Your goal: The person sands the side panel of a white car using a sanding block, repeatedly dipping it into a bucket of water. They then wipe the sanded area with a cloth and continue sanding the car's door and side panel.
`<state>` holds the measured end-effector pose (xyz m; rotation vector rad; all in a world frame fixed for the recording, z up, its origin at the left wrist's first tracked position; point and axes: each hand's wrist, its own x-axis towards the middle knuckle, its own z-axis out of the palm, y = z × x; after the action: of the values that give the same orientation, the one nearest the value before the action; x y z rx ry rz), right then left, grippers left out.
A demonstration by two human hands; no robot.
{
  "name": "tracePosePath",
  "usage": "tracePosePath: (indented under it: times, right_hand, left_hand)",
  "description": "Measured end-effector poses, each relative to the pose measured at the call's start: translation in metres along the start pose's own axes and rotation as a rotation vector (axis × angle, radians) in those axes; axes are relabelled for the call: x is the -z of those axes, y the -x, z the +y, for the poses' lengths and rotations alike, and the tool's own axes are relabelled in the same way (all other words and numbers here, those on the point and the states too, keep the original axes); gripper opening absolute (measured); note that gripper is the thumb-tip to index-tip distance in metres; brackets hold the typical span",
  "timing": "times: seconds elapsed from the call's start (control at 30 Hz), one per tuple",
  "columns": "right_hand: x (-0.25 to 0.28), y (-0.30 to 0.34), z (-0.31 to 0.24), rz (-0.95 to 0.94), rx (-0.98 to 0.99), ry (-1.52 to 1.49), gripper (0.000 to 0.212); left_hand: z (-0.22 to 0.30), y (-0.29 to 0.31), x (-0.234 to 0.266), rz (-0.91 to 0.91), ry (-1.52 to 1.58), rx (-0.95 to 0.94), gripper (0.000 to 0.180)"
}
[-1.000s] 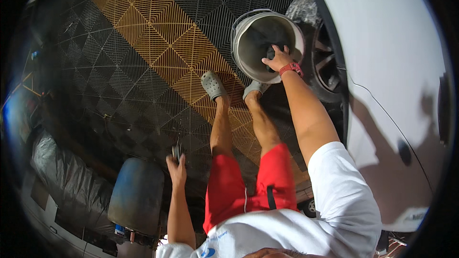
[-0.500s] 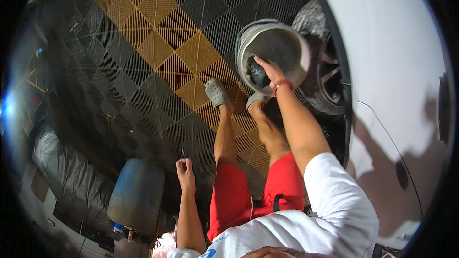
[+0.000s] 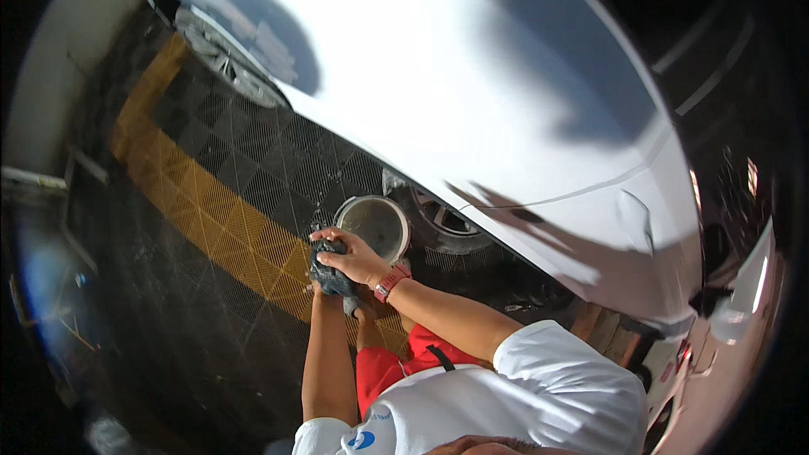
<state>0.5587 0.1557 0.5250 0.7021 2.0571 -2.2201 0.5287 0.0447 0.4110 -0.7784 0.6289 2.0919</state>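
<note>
Between my two hands is a dark, wet, bunched cloth (image 3: 337,280), held up in front of me just left of the bucket. My right hand (image 3: 362,261), with a red wristband, wraps over it from the right, fingers across its top and thumb pressed on its side. Under and behind the cloth, my left hand (image 3: 317,287) supports it; most of its fingers are hidden. The round, pale-rimmed bucket (image 3: 404,227) stands on the floor beyond my right wrist, with murky greyish liquid inside.
A white car (image 3: 404,76) fills the upper right, its near wheel (image 3: 451,223) right beside the bucket and another wheel (image 3: 227,63) at the upper left. Ribbed floor tiles, black with a yellow band (image 3: 202,211), lie to the left.
My right hand has come up out of the bucket with the dark cloth and met my left hand. My view has swung toward the car, showing more of its side.
</note>
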Motion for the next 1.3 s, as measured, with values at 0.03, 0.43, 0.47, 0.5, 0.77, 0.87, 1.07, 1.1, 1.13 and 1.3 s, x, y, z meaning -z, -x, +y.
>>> tracePosePath:
  times: [0.03, 0.43, 0.47, 0.5, 0.77, 0.87, 1.07, 1.1, 1.13, 1.3]
  right_hand:
    - [0.005, 0.004, -0.035, -0.011, -0.087, -0.019, 0.031]
    - [0.175, -0.029, -0.393, 0.848, 0.989, 1.579, 0.045]
    - [0.201, -0.034, -0.386, 0.92, 0.911, 1.806, 0.051]
    - [0.215, -0.029, -0.386, 0.847, 0.86, 1.827, 0.053]
    - [0.3, 0.085, -0.355, 0.636, 0.817, 1.639, 0.055]
    - [0.329, 0.161, -0.343, 0.651, 0.754, 1.694, 0.053]
    - [0.322, 0.144, -0.339, 0.728, 0.731, 1.755, 0.056]
    - [0.316, 0.127, -0.341, 0.717, 0.753, 1.703, 0.052]
    - [0.306, 0.104, -0.342, 0.678, 0.797, 1.66, 0.052]
    - [0.255, 0.009, -0.37, 0.527, 0.929, 1.662, 0.048]
  left_hand:
    - [0.007, 0.005, -0.019, -0.025, -0.007, -0.018, 0.043]
    - [0.18, 0.125, 0.068, 0.255, -0.287, -0.288, 0.079]
    - [0.179, 0.146, 0.073, 0.288, -0.351, -0.345, 0.082]
    - [0.181, 0.174, 0.086, 0.33, -0.407, -0.409, 0.086]
    - [0.17, 0.373, 0.347, 0.788, -0.428, -0.518, 0.085]
    - [0.148, 0.4, 0.377, 1.094, -0.142, -0.347, 0.082]
    - [0.103, 0.385, 0.373, 0.88, -0.222, -0.35, 0.08]
    - [0.107, 0.363, 0.363, 0.977, -0.252, -0.322, 0.078]
    - [0.116, 0.335, 0.346, 1.075, -0.28, -0.306, 0.075]
    - [0.151, 0.202, 0.189, 0.698, -0.697, -0.531, 0.06]
